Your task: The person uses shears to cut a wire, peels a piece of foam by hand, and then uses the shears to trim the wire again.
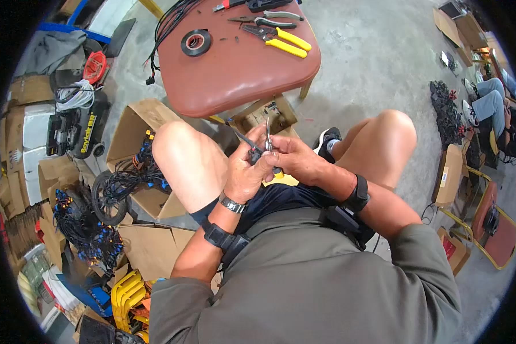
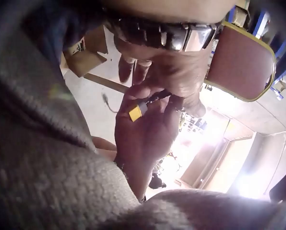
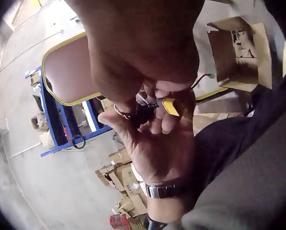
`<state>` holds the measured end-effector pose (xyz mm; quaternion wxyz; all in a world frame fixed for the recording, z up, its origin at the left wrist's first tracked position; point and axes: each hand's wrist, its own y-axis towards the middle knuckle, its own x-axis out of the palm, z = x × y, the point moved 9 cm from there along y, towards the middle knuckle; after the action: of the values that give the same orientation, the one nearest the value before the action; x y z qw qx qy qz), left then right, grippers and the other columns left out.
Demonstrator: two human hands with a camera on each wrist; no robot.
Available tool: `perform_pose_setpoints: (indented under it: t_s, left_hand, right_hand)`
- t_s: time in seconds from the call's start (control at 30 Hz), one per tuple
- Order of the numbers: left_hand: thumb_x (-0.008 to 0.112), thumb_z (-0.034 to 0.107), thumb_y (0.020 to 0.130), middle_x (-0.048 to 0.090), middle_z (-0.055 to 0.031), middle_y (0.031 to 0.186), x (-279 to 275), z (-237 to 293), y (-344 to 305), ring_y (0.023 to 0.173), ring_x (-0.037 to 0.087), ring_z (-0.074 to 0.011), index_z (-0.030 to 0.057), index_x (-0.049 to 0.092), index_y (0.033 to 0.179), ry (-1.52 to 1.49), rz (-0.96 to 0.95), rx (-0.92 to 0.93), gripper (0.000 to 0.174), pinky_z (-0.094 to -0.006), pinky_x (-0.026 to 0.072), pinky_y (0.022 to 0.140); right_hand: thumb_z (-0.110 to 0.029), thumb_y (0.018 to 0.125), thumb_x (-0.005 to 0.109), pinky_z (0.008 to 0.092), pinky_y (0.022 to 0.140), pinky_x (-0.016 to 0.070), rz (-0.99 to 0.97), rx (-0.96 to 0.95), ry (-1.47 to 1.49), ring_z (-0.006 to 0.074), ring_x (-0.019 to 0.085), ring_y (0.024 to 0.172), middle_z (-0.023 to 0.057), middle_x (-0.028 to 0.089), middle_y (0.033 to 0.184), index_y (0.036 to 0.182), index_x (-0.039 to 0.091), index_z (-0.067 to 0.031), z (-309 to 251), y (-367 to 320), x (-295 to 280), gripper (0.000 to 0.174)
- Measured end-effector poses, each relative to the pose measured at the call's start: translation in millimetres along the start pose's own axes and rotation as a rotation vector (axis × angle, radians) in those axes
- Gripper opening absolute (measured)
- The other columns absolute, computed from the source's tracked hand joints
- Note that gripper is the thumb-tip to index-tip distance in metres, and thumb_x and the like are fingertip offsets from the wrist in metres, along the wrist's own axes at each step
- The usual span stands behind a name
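The left hand point(image 1: 243, 172) and right hand point(image 1: 298, 159) meet above the lap, fingertips nearly together. The left fingers curl round a dark cable point(image 1: 250, 142); the right thumb and fingers pinch a slim metal tool point(image 1: 268, 137), its tip pointing away from the body. A yellow connector point(image 2: 136, 112) sits at the cable's near end, sticking out between the palms on the body side. How the tool meets the cable is hidden by the fingers.

Just beyond the hands, an open carton point(image 1: 284, 104) stands on the floor. To their left, past the knee, a larger cardboard box point(image 1: 143, 113) holds tangled black wires point(image 1: 132, 178).

Farther ahead, a red-brown seat point(image 1: 241, 80) carries a roll of black tape point(image 1: 196, 53), yellow-handled strippers point(image 1: 278, 40), grey-handled pliers point(image 1: 269, 23) and a bundle of black cables point(image 1: 169, 23).

Well left stands a black machine point(image 1: 89, 129) with yellow lettering; far right, another seated person's jeans point(image 1: 490, 100) show.
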<state>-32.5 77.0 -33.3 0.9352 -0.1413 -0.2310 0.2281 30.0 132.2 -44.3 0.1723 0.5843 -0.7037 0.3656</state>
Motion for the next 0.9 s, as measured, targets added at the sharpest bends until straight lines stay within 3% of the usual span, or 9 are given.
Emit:
perform_pose_setpoints:
  t_s: [0.2, 0.3, 0.37, 0.43, 0.47, 0.57, 0.63, 0.73, 0.9]
  left_hand:
    - [0.071, 0.018, 0.091, 0.059, -0.0148, 0.126, -3.0, 16.9, 8.2, 0.086, 0.063, -0.0112, -0.0023, 0.062, 0.106, 0.057, 0.172, 0.112, 0.027, -0.0221, 0.0537, 0.063]
    - [0.070, 0.014, 0.091, 0.060, -0.0150, 0.126, -7.1, 13.5, 16.8, 0.091, 0.063, -0.0132, -0.0025, 0.062, 0.102, 0.014, 0.175, 0.160, 0.021, -0.0254, 0.0546, 0.072]
    - [0.069, 0.009, 0.091, 0.066, -0.0125, 0.112, -9.7, 23.8, 19.2, 0.093, 0.063, -0.0140, -0.0014, 0.062, 0.097, 0.143, 0.235, 0.221, 0.013, -0.0267, 0.0522, 0.080]
    - [0.069, 0.007, 0.091, 0.069, -0.0099, 0.104, -18.0, 18.8, 23.5, 0.091, 0.063, -0.0128, -0.0006, 0.062, 0.095, 0.229, 0.291, 0.217, 0.011, -0.0263, 0.0509, 0.082]
    - [0.071, 0.005, 0.088, 0.068, -0.0037, 0.086, -17.6, 15.7, 24.6, 0.080, 0.061, -0.0073, 0.0004, 0.061, 0.096, 0.273, 0.300, 0.216, 0.014, -0.0239, 0.0526, 0.071]
    - [0.071, 0.004, 0.087, 0.066, -0.0025, 0.081, -13.7, 9.0, 23.7, 0.073, 0.061, -0.0075, 0.0002, 0.060, 0.097, 0.347, 0.368, 0.087, 0.015, -0.0245, 0.0523, 0.065]
    - [0.071, 0.004, 0.086, 0.064, -0.0027, 0.077, -19.4, 2.7, 30.1, 0.069, 0.062, -0.0086, -0.0002, 0.059, 0.099, 0.416, 0.364, 0.164, 0.018, -0.0253, 0.0509, 0.060]
    - [0.074, 0.006, 0.084, 0.060, -0.0006, 0.074, -16.5, 8.3, 29.2, 0.065, 0.053, -0.0062, 0.0009, 0.061, 0.096, 0.360, 0.402, 0.132, 0.019, -0.0251, 0.0466, 0.058]
    - [0.075, 0.006, 0.084, 0.061, 0.0027, 0.081, -22.7, 4.5, 31.0, 0.071, 0.053, -0.0054, 0.0026, 0.062, 0.097, 0.562, 0.420, 0.231, 0.019, -0.0228, 0.0473, 0.064]
  right_hand:
    - [-0.018, 0.095, 0.064, 0.0248, 0.073, 0.0494, 0.230, -0.149, 0.043, 0.0096, 0.058, 0.085, 0.0035, 0.060, 0.098, 0.117, 0.054, -0.0005, 1.4, 8.6, -17.0, 0.030]
    - [-0.017, 0.096, 0.064, 0.0254, 0.075, 0.0492, 0.280, -0.245, -0.069, 0.0102, 0.058, 0.090, 0.0045, 0.061, 0.101, 0.115, 0.053, -0.0012, -12.1, 7.2, -28.2, 0.027]
    - [-0.011, 0.096, 0.063, 0.0279, 0.081, 0.0505, 0.396, -0.211, -0.077, 0.0110, 0.059, 0.096, 0.0053, 0.061, 0.104, 0.113, 0.052, -0.0003, -29.8, -0.1, -42.1, 0.023]
    - [-0.011, 0.095, 0.064, 0.0276, 0.081, 0.0507, 0.438, -0.383, -0.176, 0.0103, 0.059, 0.091, 0.0037, 0.061, 0.101, 0.115, 0.052, 0.0009, -62.9, -5.7, -49.8, 0.026]
    - [-0.011, 0.095, 0.065, 0.0266, 0.077, 0.0507, 0.435, -0.442, -0.291, 0.0096, 0.059, 0.084, 0.0017, 0.061, 0.093, 0.117, 0.052, 0.0010, -78.8, -11.0, -47.4, 0.028]
    - [-0.012, 0.092, 0.068, 0.0258, 0.072, 0.0492, 0.136, -0.120, -0.472, 0.0086, 0.058, 0.079, 0.0006, 0.061, 0.084, 0.116, 0.053, 0.0008, -93.0, -19.6, -9.2, 0.032]
    - [-0.017, 0.083, 0.075, 0.0269, 0.058, 0.0449, 0.039, 0.135, -0.481, 0.0084, 0.057, 0.069, 0.0024, 0.062, 0.075, 0.108, 0.056, 0.0004, -72.5, -23.7, -2.4, 0.036]
    - [-0.014, 0.081, 0.078, 0.0265, 0.055, 0.0427, 0.046, 0.180, -0.633, 0.0078, 0.055, 0.065, 0.0019, 0.061, 0.072, 0.103, 0.056, -0.0007, -49.1, -19.2, -11.2, 0.034]
    - [-0.013, 0.079, 0.082, 0.0255, 0.056, 0.0414, 0.057, 0.157, -0.594, 0.0057, 0.053, 0.066, -0.0008, 0.059, 0.071, 0.092, 0.058, -0.0012, -29.9, -12.8, -19.1, 0.030]
